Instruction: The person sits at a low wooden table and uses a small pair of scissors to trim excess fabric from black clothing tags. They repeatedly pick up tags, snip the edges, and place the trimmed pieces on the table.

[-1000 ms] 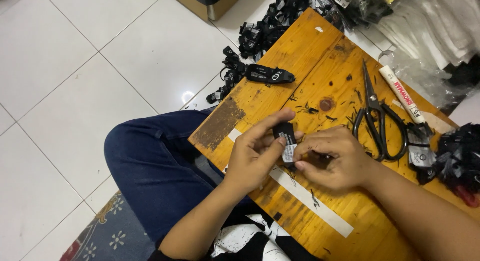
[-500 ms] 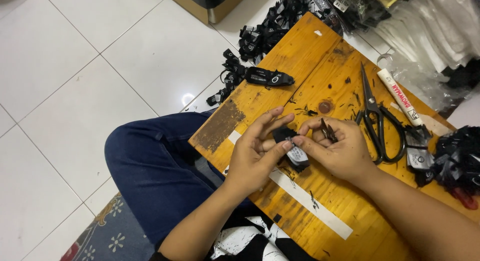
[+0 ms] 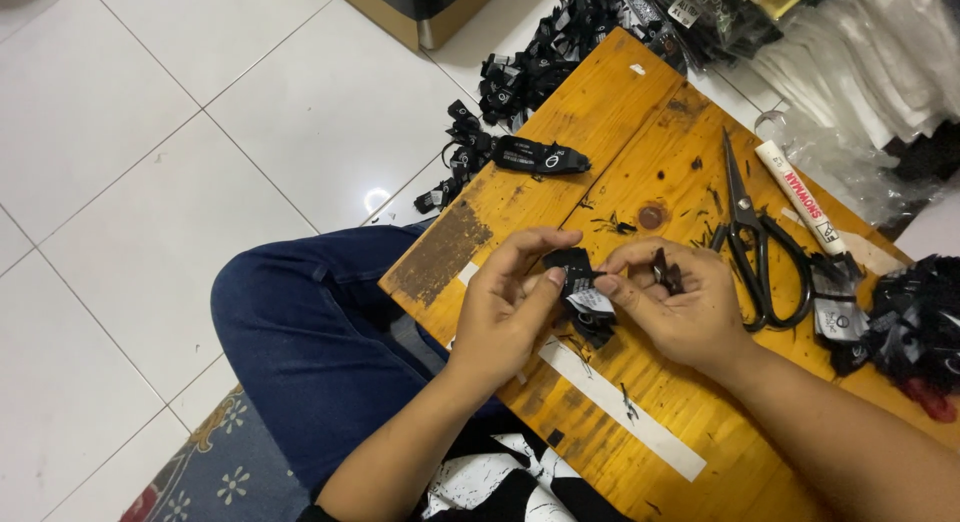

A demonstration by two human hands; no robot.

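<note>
Both of my hands meet over a yellow wooden board [image 3: 610, 102] that rests on my lap. My left hand [image 3: 510, 307] pinches a small black fabric label [image 3: 578, 274] with a white tag folded under it. My right hand [image 3: 685, 307] grips the same label from the right and also holds a small dark piece between its fingers. Short black thread ends lie on the board around them.
Black scissors [image 3: 755, 247] and a white marker pen [image 3: 798, 197] lie on the board's right side. A finished black label [image 3: 541, 158] lies near its left edge. Heaps of black labels [image 3: 545, 57] sit beyond the board and at its right end [image 3: 915, 327]. A cardboard box [image 3: 415, 7] stands on the tiled floor.
My hands have turned the label between them and shifted slightly; the right hand's fingers now close over a small dark piece. The board, scissors and pen have not moved.
</note>
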